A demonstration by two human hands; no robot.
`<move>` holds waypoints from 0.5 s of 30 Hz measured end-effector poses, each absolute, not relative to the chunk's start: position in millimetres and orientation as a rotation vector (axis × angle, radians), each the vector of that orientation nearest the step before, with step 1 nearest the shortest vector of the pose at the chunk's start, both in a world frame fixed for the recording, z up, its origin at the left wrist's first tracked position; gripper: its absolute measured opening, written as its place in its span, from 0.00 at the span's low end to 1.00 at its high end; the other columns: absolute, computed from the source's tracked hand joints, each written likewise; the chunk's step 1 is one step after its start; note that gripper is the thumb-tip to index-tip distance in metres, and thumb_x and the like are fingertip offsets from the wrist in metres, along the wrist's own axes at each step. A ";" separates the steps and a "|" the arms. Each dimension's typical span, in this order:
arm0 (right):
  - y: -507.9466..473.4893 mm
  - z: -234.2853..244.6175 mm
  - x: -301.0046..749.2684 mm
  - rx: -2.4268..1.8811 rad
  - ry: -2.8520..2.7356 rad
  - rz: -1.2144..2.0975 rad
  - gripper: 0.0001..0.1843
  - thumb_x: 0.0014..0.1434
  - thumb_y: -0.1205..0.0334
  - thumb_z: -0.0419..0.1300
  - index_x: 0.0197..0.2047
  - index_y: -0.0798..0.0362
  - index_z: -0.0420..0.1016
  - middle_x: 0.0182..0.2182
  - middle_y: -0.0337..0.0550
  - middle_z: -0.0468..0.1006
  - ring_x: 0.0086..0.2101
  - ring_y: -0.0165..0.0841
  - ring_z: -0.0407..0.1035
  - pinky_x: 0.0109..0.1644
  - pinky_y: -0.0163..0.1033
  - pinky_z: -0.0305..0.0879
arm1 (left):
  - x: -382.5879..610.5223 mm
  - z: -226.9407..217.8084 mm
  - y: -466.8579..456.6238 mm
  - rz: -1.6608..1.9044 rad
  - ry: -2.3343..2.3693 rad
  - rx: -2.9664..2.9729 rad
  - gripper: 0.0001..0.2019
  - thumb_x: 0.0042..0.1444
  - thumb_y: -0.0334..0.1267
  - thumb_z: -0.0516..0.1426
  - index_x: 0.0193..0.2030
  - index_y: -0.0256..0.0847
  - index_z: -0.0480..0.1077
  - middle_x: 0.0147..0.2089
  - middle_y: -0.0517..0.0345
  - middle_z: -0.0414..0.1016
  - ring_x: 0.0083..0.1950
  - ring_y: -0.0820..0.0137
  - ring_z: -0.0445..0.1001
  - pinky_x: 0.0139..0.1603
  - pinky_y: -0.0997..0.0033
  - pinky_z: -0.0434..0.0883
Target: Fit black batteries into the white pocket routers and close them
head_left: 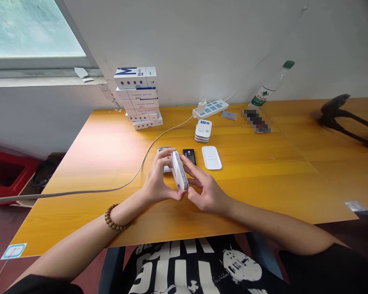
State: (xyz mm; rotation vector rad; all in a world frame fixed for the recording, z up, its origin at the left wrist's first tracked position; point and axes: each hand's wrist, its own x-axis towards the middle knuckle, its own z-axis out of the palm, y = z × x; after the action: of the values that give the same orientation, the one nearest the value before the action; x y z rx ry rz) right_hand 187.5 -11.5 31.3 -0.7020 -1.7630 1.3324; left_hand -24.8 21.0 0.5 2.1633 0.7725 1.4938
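A white pocket-sized electronic device [178, 171] with rounded corners stands on its edge above the table, a dark letter mark near its lower end. My left hand [159, 177] grips it from the left, fingers over the top and thumb underneath. From the other side my right hand [206, 188] closes on its edge with thumb and fingertips. Just behind the hands lies a black battery [189, 156]. Partly covered by my left hand is a flat item with a printed label [164, 149]. A white cover plate [212, 158] lies flat to the right.
Several similar white devices [203, 130] are stacked behind. A power strip [213, 108] sends a cable [135, 174] across the table's left side. Stacked white boxes [141, 98] stand back left. A plastic bottle [268, 87], a grey card [229, 115] and a black stand [346, 118] are farther right.
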 end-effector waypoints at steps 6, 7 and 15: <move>11.5 34.3 190.2 -0.808 -1.413 1.863 0.40 0.67 0.47 0.69 0.76 0.42 0.59 0.77 0.57 0.60 0.63 0.52 0.75 0.55 0.53 0.83 | -26.1 3.0 20.4 1.447 0.592 2.239 0.40 0.49 0.50 0.74 0.64 0.45 0.61 0.69 0.34 0.64 0.72 0.40 0.68 0.66 0.30 0.72; 15.5 34.5 191.2 -0.810 -1.403 1.896 0.41 0.65 0.46 0.71 0.74 0.44 0.62 0.74 0.58 0.64 0.60 0.50 0.77 0.53 0.52 0.83 | -26.3 3.7 20.2 1.435 0.575 2.258 0.41 0.49 0.50 0.74 0.65 0.45 0.61 0.69 0.34 0.64 0.72 0.40 0.68 0.66 0.29 0.72; 28.9 33.3 199.6 -0.780 -1.429 1.998 0.45 0.54 0.48 0.79 0.69 0.45 0.64 0.61 0.53 0.73 0.57 0.46 0.75 0.53 0.49 0.80 | -22.7 4.6 16.9 1.386 0.503 2.346 0.40 0.49 0.47 0.72 0.66 0.46 0.62 0.70 0.33 0.63 0.72 0.39 0.68 0.66 0.28 0.72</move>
State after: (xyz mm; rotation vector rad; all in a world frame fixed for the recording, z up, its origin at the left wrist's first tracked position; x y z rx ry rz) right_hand 199.6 28.9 33.3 -0.7798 -1.4290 1.9982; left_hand -22.7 16.9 4.6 2.3462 0.5030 1.3855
